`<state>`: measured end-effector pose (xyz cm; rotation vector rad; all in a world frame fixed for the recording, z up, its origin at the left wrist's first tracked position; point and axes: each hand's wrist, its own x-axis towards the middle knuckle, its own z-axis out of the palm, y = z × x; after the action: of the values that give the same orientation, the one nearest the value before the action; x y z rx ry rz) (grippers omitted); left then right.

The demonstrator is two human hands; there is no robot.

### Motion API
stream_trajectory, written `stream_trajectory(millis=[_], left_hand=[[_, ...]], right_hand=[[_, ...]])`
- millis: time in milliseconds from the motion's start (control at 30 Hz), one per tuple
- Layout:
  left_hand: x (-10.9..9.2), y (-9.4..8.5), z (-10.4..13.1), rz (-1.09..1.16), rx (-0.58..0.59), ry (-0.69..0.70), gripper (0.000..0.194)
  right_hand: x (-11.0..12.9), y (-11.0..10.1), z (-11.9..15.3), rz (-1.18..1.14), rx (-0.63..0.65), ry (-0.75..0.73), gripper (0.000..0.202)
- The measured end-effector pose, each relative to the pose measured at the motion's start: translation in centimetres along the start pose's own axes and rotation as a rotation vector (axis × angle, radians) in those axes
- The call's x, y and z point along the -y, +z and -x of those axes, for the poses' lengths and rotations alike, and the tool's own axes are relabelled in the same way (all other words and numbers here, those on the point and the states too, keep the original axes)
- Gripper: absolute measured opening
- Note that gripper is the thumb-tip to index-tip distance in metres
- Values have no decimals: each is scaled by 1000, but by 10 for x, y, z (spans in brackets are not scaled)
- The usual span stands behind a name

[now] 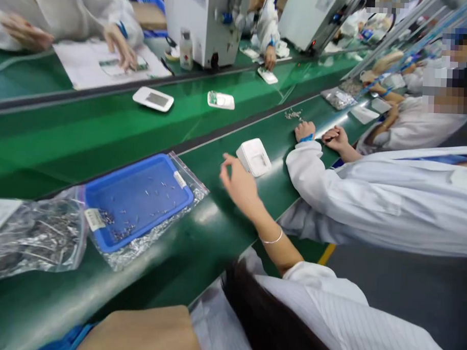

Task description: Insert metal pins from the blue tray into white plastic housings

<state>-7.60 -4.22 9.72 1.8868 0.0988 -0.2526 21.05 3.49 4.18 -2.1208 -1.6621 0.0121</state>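
My right hand [240,188], a thin bracelet on its wrist, hovers over the green bench with thumb and forefinger apart and nothing visible between them. Just past its knuckles, a white plastic housing [256,158] with a recessed face rests on the bench; the hand partly overlaps its near edge. What seems to be my left forearm [147,327], with a blue band, crosses the bottom edge; its hand lies outside the picture. Left of my right hand, a blue tray [141,179] holds scattered small screws. It sits on a clear plastic bag [139,248].
A bag of metal parts [51,240] lies left of the tray. White housings [154,99] [221,100] lie on the green conveyor [104,140]. A co-worker's hands [306,130] rest near loose small parts [294,114]. Opposite, another person's hand [121,46] touches a circuit board.
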Motion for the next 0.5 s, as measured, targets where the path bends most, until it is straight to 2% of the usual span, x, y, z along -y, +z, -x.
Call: stream_trajectory(millis=[67, 133, 200, 233, 300, 333, 400, 433, 500], left_hand=[[8, -6, -12, 17, -74, 8, 30], [22, -10, -27, -39, -221, -12, 32], [43, -9, -42, -274, -433, 5, 31], [55, -6, -48, -429, -532, 32, 33], [76, 3, -57, -662, -678, 66, 47], [85, 8, -60, -689, -722, 42, 58], [96, 16, -62, -650, -781, -47, 73], [98, 17, -62, -621, -789, -80, 76], [100, 14, -59, -569, -769, -92, 75]], right_hand=[[-31, -14, -1, 151, -4, 186, 35], [-57, -21, 4, 262, 53, 314, 36], [-65, -22, 22, 322, 146, 363, 35], [-62, -21, 35, 321, 193, 357, 35], [-39, -23, 70, 229, 280, 298, 34], [-22, -25, 89, 131, 341, 242, 33], [14, -31, 122, -116, 522, 97, 29], [31, -34, 135, -203, 606, 33, 26], [57, -36, 149, -255, 695, -29, 25]])
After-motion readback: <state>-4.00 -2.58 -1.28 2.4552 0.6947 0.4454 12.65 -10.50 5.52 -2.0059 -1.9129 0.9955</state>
